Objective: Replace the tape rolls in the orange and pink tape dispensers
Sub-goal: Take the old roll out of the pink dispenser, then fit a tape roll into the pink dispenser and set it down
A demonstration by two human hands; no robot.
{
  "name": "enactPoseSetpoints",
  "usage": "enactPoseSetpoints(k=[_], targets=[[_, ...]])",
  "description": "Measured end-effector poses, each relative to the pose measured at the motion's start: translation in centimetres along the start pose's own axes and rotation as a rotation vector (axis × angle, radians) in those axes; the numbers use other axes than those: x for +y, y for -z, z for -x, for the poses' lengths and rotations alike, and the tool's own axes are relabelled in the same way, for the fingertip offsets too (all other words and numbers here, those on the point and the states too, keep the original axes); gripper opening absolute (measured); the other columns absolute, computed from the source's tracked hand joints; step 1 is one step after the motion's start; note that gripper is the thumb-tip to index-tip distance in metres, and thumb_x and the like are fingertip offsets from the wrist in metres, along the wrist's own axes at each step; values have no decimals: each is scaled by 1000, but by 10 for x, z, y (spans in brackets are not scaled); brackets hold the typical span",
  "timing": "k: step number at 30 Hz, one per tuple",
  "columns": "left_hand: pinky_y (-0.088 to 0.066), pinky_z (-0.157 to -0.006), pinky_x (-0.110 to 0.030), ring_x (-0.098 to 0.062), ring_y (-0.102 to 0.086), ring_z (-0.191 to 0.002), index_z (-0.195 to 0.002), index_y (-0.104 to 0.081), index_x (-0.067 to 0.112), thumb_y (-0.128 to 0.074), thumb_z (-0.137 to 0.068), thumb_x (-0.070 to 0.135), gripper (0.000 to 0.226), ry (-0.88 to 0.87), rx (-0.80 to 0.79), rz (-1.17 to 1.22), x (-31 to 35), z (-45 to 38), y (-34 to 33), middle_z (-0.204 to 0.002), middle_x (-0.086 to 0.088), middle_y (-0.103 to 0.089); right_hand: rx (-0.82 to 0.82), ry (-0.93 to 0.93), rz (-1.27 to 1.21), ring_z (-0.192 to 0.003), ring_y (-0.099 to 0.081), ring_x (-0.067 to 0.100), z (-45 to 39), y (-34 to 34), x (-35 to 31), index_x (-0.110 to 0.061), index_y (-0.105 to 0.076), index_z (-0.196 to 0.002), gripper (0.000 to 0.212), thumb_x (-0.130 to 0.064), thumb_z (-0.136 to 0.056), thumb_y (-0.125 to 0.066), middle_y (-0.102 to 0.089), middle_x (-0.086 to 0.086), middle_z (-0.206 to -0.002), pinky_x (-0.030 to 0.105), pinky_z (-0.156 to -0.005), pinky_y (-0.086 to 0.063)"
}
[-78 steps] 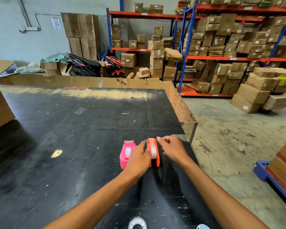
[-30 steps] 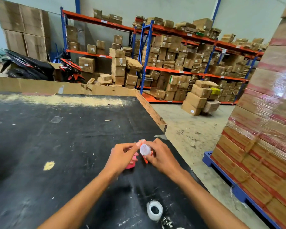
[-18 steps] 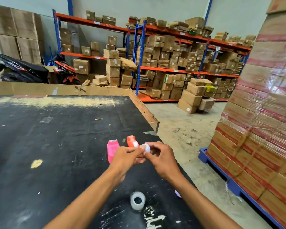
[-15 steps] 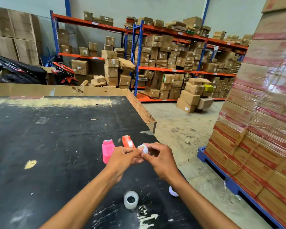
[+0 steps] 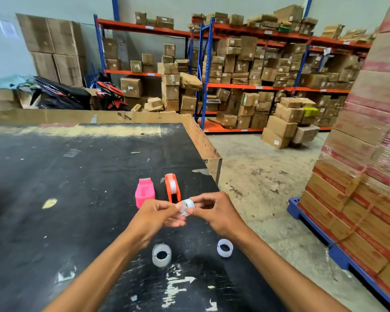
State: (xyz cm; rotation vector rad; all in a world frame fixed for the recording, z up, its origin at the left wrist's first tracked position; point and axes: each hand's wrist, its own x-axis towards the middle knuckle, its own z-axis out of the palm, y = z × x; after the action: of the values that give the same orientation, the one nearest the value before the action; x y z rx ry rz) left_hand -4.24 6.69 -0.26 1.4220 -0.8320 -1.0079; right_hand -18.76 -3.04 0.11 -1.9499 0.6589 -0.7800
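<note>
We hold a small tape roll (image 5: 186, 205) between our left hand (image 5: 154, 218) and right hand (image 5: 217, 213). Just past our hands stand the pink dispenser (image 5: 145, 194) and orange dispenser (image 5: 172, 187). Two more rolls (image 5: 161, 255) lie below our wrists.

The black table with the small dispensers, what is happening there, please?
A person holds a small clear tape roll between the left hand and right hand, above the black table. Behind the hands stand a pink plastic tape dispenser, which looks empty, and an orange plastic tape dispenser with a roll inside. Two more whitish rings lie nearer the person: one on the left, one on the right.
</note>
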Motion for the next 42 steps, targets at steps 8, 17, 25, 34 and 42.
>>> enactPoseSetpoints(k=[8, 17, 25, 34, 42], targets=[[-57, -57, -16, -15, -71, -60, -90, -70, 1, -64, -84, 6, 10, 1, 152, 75, -4, 19, 9, -83, -19, -72, -184, -41, 351, -70, -62, 11, 9, 1, 20, -13, -73, -89, 19, -18, -72, -78, -70, 0, -76, 35, -72, -55], [-55, -63, -22, -17, -67, -64, -91, -69, 2, -70, -80, 11, 14, -9, 255, 68, -12, 48, 27, -79, -13, -73, -490, 16, 783, -96, -63, 27, 14, -18, 10, -18, -66, -107, 29, -27, -79, -70, -70, 5, -103, 33, -73, -45], [-58, -68, -23, -16, -69, -68, -92, -70, -3, -73, -76, 10, 21, -18, 351, 52, -21, 61, 51, -80, -9, -74, -516, 40, 803, -100, -62, 30, 14, -62, -12, -14, -64, -107, 57, -61, -75, -64, -68, 8, -105, 37, -77, -46], [-60, -76, -24, -25, -71, -79, -92, -71, -5, -73, -76, 6, 20, -16, 306, 101, -22, 70, 86, -96, -26, -73, -436, -116, 256, -78, -65, 19, -13, -82, -25, -18, -47, -133, 59, -26, -79, -72, -72, 16, -94, 37, -79, -54], [-56, -66, -16, -17, -72, -73, -90, -76, 1, -71, -76, 3, 15, -119, 219, 121, -12, 66, 112, -83, -15, -78, -345, -81, -135, -84, -67, 20, -18, -99, -51, -13, -59, -122, 47, -12, -78, -76, -69, 15, -102, 24, -82, -57]])
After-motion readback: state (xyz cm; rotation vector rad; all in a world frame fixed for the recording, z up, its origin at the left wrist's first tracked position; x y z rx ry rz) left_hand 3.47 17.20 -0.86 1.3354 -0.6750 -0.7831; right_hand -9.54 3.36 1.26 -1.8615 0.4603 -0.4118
